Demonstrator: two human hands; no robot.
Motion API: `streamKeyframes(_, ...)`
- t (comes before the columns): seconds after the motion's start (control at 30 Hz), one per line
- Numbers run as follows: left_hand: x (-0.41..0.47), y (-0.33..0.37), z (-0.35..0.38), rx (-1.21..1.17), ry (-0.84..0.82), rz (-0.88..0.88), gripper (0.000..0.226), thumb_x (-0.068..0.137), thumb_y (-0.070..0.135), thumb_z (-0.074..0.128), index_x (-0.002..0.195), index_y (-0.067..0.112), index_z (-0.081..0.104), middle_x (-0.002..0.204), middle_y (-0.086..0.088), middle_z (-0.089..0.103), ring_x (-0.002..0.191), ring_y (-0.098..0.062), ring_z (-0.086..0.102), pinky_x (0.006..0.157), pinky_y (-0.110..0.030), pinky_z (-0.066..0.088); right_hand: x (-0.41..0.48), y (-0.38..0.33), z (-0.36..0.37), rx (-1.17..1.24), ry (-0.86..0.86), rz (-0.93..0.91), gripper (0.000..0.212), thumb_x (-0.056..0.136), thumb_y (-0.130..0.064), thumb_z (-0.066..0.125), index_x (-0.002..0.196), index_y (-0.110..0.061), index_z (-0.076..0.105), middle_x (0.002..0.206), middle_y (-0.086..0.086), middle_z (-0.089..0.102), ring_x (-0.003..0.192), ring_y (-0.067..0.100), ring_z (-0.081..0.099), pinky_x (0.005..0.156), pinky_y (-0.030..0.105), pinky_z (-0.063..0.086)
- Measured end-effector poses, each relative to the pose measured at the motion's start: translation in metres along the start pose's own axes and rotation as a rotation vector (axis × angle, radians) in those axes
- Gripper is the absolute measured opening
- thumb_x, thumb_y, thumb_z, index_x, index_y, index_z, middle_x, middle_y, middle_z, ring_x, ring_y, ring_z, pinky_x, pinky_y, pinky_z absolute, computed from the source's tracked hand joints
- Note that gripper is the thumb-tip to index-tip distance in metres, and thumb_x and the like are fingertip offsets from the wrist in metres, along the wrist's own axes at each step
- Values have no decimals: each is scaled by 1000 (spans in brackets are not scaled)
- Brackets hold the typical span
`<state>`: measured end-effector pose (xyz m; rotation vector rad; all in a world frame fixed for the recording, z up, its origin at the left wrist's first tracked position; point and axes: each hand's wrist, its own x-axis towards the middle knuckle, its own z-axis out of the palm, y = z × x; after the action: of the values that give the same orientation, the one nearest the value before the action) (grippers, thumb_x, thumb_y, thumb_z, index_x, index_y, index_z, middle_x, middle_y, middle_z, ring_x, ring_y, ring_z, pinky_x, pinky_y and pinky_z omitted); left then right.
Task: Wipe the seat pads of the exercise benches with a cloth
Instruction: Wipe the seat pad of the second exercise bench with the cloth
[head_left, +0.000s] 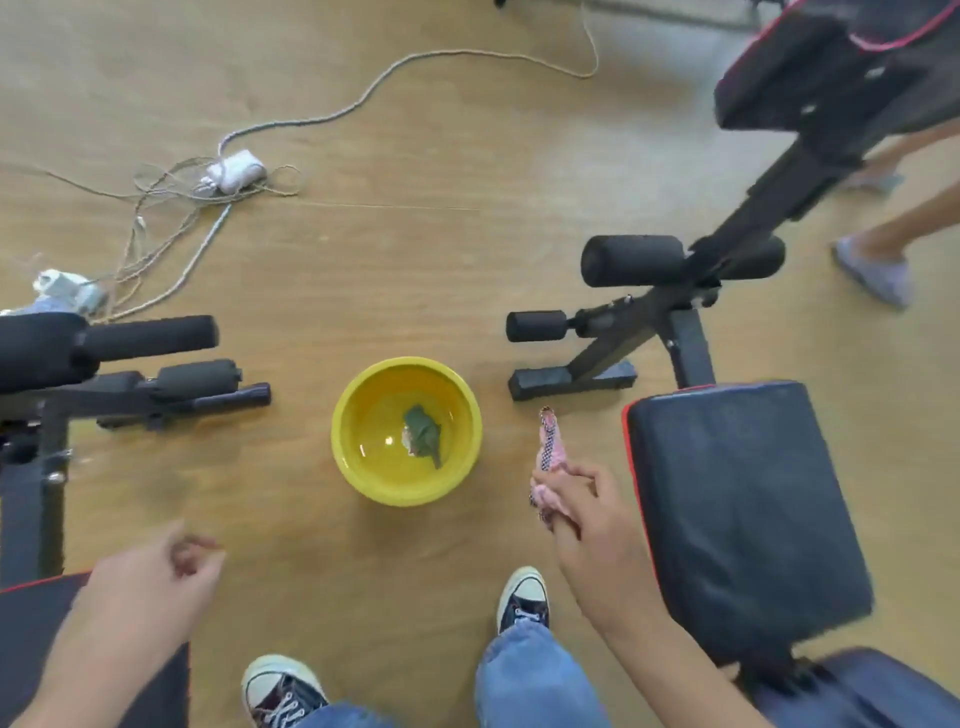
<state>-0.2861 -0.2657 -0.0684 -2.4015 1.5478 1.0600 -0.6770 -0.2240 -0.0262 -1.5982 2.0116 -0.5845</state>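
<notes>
Our right hand clamps the twisted cloth just left of the right seat pad, near the water bowl, probably ready to wipe. Our left hand hangs loosely curled, empty.

head-worn view, facing steeply down; floor near

Yellow bowl on wood floor; water inside, greenish scrap submerged. White power adapter, tangled cords upper left. Slippered foot upper right.
</notes>
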Motion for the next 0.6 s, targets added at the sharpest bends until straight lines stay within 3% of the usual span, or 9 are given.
streamKeyframes(0.07,-15,108,4,23,-44,109,9,80,34,70,75,36,63,70,12,70,66,-20,67,63,-35,52,-1,28,-23,15,73,44,34,92,8,74,116,-16,78,114,-1,56,105,-17,52,88,-1,40)
streamKeyframes(0.13,-29,191,23,10,-96,243,5,82,32,71,81,33,66,74,13,70,70,-17,66,65,-35,52,-3,55,-45,17,116,104,32,94,4,74,115,-20,77,112,-3,56,101,-3,58,85,9,48)
streamKeyframes(0.23,-35,277,63,53,-174,361,5,84,37,68,88,35,66,81,15,70,70,-11,64,58,-31,51,-4,91,-75,10,151,182,36,96,2,71,118,-25,75,108,-6,56,95,10,60,79,14,48)
streamKeyframes(0.4,-53,376,122,157,-227,607,23,85,44,65,107,35,66,97,15,72,82,-16,70,77,-37,58,-9,149,-109,-47,248,197,47,94,6,72,134,-18,68,106,-5,59,94,14,59,79,30,57)
streamKeyframes(0.5,-66,416,145,191,-243,707,43,85,45,66,126,34,59,115,12,71,91,-15,71,82,-38,59,-12,176,-110,-134,258,207,50,83,14,78,125,-14,71,95,-3,59,83,19,58,72,33,57)
streamKeyframes(0.6,-67,439,153,213,-249,716,48,85,42,69,131,33,58,118,9,69,88,-15,70,69,-38,60,-19,210,-115,-281,123,146,48,72,16,79,109,-15,74,86,-3,58,77,22,53,73,32,50)
